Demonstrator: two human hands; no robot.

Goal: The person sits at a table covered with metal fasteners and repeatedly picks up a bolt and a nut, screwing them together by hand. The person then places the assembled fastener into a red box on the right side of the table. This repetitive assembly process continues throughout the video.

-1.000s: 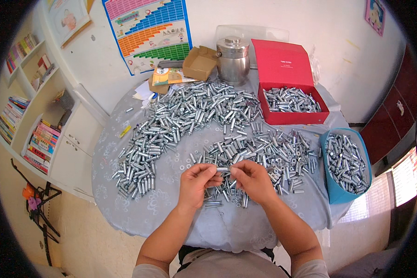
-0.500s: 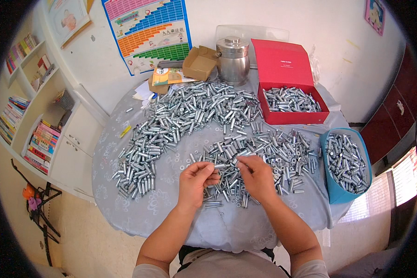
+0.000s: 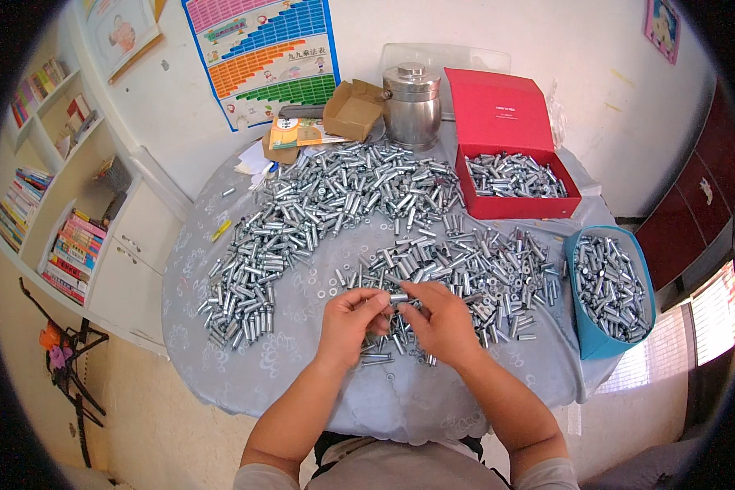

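Left hand (image 3: 351,327): is pinching a metal part (image 3: 398,299) between thumb and forefinger, the other fingers curling beneath.
Right hand (image 3: 443,322): is bringing thumb and forefinger to the part's other end; whether they are gripping it, I cannot tell.
Metal part: is lying roughly level between both hands, above the front edge of the near pile.
Near pile (image 3: 486,265): is spreading behind and to the right of the hands, silver parts mixing with washers.
Far pile (image 3: 286,224): is curving along the table's left and back, made of similar silver parts.
Washers (image 3: 327,293): are lying loose just beyond the left hand.
Red box (image 3: 518,210): is standing at the back right, lid raised, holding silver parts.
Blue bin (image 3: 612,349): is standing at the right edge, also holding them.
Steel pot (image 3: 413,114): is standing behind the far pile, beside a cardboard box (image 3: 353,110).
Table (image 3: 229,376): is wearing a grey cloth.
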